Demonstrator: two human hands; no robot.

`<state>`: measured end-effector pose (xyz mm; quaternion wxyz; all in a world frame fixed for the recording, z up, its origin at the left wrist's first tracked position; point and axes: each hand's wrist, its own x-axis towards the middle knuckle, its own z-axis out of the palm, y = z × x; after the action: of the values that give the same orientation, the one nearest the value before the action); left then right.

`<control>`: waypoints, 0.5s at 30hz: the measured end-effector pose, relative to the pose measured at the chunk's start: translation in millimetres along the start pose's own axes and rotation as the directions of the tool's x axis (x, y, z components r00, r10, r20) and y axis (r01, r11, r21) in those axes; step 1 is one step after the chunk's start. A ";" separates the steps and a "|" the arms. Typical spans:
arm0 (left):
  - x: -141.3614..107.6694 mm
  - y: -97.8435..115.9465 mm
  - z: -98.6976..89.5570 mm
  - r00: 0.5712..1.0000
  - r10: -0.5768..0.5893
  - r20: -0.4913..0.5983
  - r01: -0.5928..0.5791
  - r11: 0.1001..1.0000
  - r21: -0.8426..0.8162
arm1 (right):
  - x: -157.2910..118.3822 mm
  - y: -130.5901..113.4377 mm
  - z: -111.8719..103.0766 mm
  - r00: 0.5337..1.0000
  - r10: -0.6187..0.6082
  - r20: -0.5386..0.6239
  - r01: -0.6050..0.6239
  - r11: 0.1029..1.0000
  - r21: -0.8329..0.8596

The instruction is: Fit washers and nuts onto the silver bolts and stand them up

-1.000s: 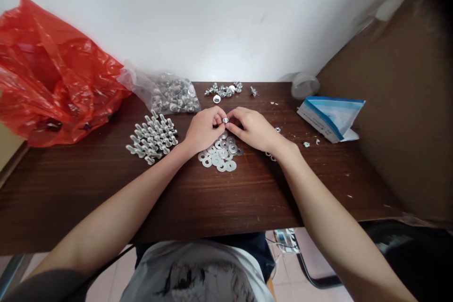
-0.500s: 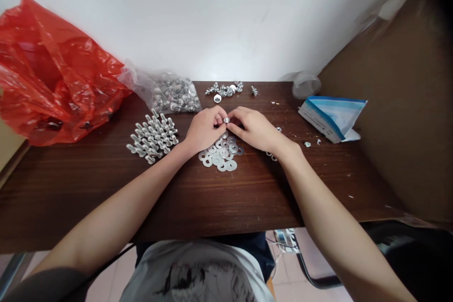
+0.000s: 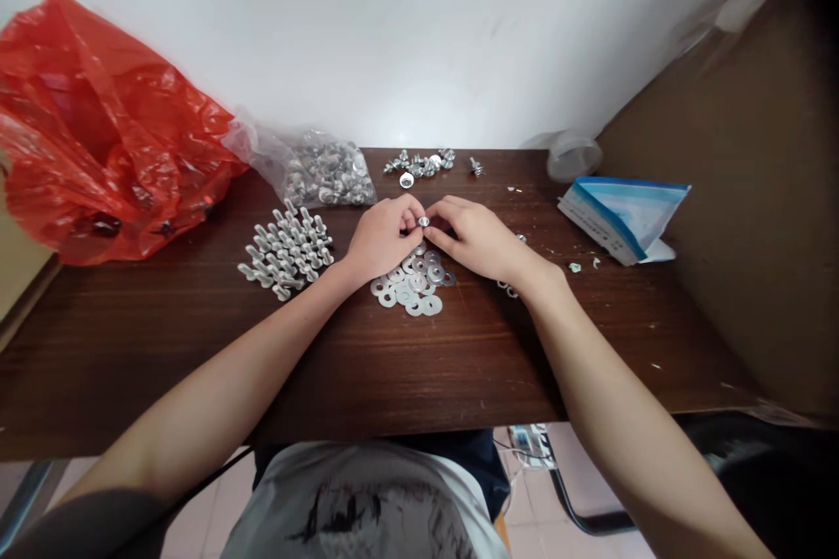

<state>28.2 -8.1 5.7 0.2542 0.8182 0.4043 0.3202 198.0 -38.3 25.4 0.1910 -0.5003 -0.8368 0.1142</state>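
Observation:
My left hand [image 3: 385, 236] and my right hand [image 3: 475, 236] meet over the middle of the table, fingertips closed from both sides on a small silver bolt [image 3: 424, 222]. The bolt is seen nearly end-on, and its shank is mostly hidden by the fingers. Just below the hands lies a loose pile of flat round washers [image 3: 418, 284]. Left of my left hand, a cluster of bolts [image 3: 288, 249] stands on their heads, shanks upward. A few nuts [image 3: 508, 288] show beside my right wrist, partly covered by it.
Behind the hands lie several bolts fitted with washers [image 3: 419, 164] and a single one [image 3: 475, 167]. A clear bag of hardware [image 3: 328, 170] and a red plastic bag [image 3: 111, 131] sit at left. At right are a clear plastic cup [image 3: 573, 155], a blue-white packet [image 3: 622, 218] and a brown panel [image 3: 727, 192].
The whole view has shifted slightly to the right. Both hands keep their pinch on the small bolt, with barely any change in finger position.

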 end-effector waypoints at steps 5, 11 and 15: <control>0.0 0.8 -0.1 1.000 0.005 0.000 -0.005 1.000 0.002 | -0.2 0.1 0.2 1.000 -0.005 0.003 0.005 1.000 -0.011; 0.3 1.0 -0.3 1.000 0.002 0.006 -0.002 1.000 0.009 | -0.4 -0.2 -0.2 1.000 -0.005 0.006 0.005 1.000 -0.020; 0.2 0.1 0.1 1.000 0.010 0.005 -0.010 1.000 0.011 | -0.4 0.2 -0.2 1.000 -0.011 0.009 0.011 1.000 -0.020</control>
<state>28.4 -8.0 5.8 0.2491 0.8224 0.4014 0.3172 198.4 -38.6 25.4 0.1827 -0.4969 -0.8416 0.1070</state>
